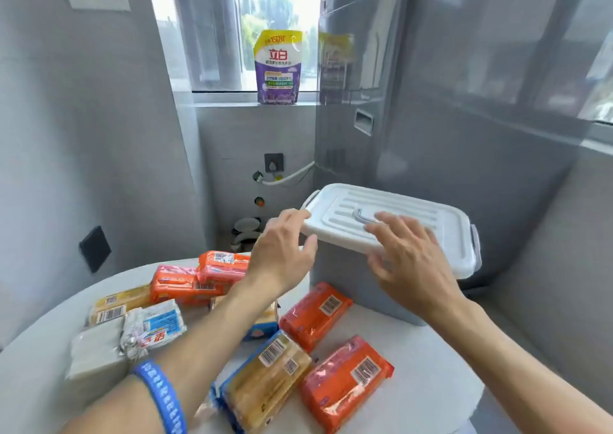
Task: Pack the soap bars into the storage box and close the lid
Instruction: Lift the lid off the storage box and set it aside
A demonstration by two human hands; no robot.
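A grey storage box [345,277] with a white ribbed lid [414,214] stands at the back of a round white table [414,384]. The lid rests on the box, and a purple latch [475,234] shows at its right end. My left hand [282,251] is at the lid's near-left corner, fingers touching its edge. My right hand [411,258] lies spread over the lid's front edge, fingers apart. Several wrapped soap bars lie on the table: orange ones [345,380] [315,314] [185,284], yellow ones [265,380] [116,307], and a white-and-blue one [156,327].
A purple and yellow detergent pouch [278,67] stands on the windowsill. A tall grey washing machine [464,118] rises right behind the box. Grey walls close in on the left, with a black socket [95,248]. A drain and hose [247,231] sit in the far corner.
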